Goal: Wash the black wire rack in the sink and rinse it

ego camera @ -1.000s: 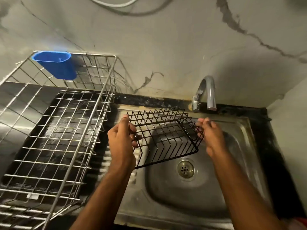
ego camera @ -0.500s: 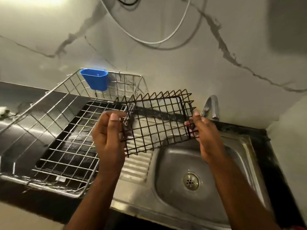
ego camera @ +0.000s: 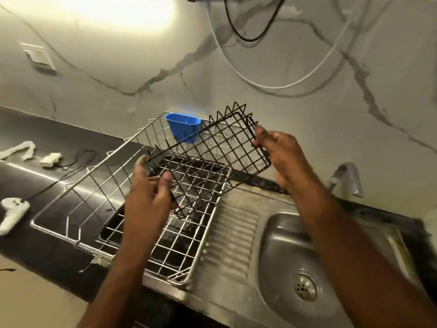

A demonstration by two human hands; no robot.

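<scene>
I see the black wire rack [ego camera: 210,159] held in the air at the centre of the frame, tilted, above the silver dish drainer [ego camera: 132,202] and well to the left of the sink [ego camera: 305,263]. My left hand [ego camera: 149,197] grips the rack's lower left corner, thumb on the near side and fingers curled round the wires. My right hand [ego camera: 281,155] holds the rack's right edge, fingers wrapped over the rim, so both grips are closed on the rack. The zigzag wire edge points toward the upper right of the frame. A blue plastic cup [ego camera: 183,126] hangs on the far rim of the drainer, just behind the rack. The tap [ego camera: 347,178] stands at the right, behind the sink, and the drain [ego camera: 305,287] shows at the lower right. On the dark worktop [ego camera: 35,147] at the left lie white scraps [ego camera: 50,159], a thin black cord [ego camera: 78,159] and a white controller [ego camera: 11,213]. A white cable [ego camera: 272,86] and a black one loop on the marbled wall at the top.
</scene>
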